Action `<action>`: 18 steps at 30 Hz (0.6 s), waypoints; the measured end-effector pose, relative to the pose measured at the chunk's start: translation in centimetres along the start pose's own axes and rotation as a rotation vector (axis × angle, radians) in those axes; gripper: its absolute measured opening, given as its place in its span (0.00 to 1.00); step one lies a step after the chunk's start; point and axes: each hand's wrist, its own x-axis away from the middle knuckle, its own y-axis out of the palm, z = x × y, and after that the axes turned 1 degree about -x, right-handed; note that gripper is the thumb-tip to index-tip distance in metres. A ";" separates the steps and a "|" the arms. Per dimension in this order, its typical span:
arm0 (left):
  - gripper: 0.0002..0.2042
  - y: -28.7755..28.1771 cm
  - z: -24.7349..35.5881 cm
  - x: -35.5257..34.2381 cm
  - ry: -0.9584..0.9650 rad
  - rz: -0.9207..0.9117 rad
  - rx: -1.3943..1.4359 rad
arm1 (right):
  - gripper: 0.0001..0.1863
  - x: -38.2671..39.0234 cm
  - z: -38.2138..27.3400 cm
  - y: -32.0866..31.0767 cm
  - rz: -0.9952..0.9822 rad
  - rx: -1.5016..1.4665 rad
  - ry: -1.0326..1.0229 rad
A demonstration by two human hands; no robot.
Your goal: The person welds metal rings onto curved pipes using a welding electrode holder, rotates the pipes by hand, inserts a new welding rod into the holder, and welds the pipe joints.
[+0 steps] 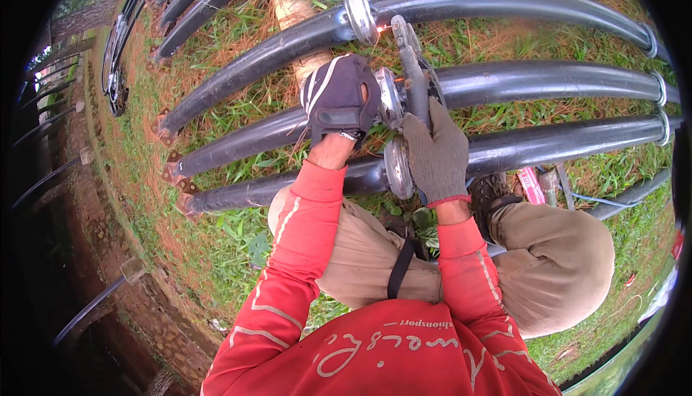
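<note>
Spreading under everything, the grass [231, 234] carries three dark pipes lying roughly side by side, left to right across the person: the far pipe [504, 1], the middle pipe [533, 82] and the near pipe [562, 138]. Over the middle pipe sits the left hand [339, 100], gloved, its fingers curled in; whether it grips anything cannot be told. The right hand [437, 151], gloved too, is closed around the tool [413, 71]. Its long axis points away from the person and slightly left, crossing the pipes' run, and that crossing seems the relation that counts. The far ring [360, 17] lies beyond both hands, nearer the left, yet the tool's tip stands just right of it. The middle ring [390, 99] is between hand and tool; the near ring [398, 169] is left of the right hand. Smallest, a glow [383, 28] shows between far ring and tip.
</note>
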 end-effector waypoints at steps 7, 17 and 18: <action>0.10 -0.2 0.5 -0.2 0.003 0.014 0.003 | 0.37 -0.2 0.1 0.1 -0.041 -0.001 0.002; 0.12 0.5 -0.3 -0.2 0.007 0.010 -0.058 | 0.38 -0.1 0.5 0.6 -0.029 0.016 -0.014; 0.12 0.5 -0.2 -0.2 0.006 0.010 -0.058 | 0.38 -0.1 0.6 0.6 -0.023 0.021 -0.021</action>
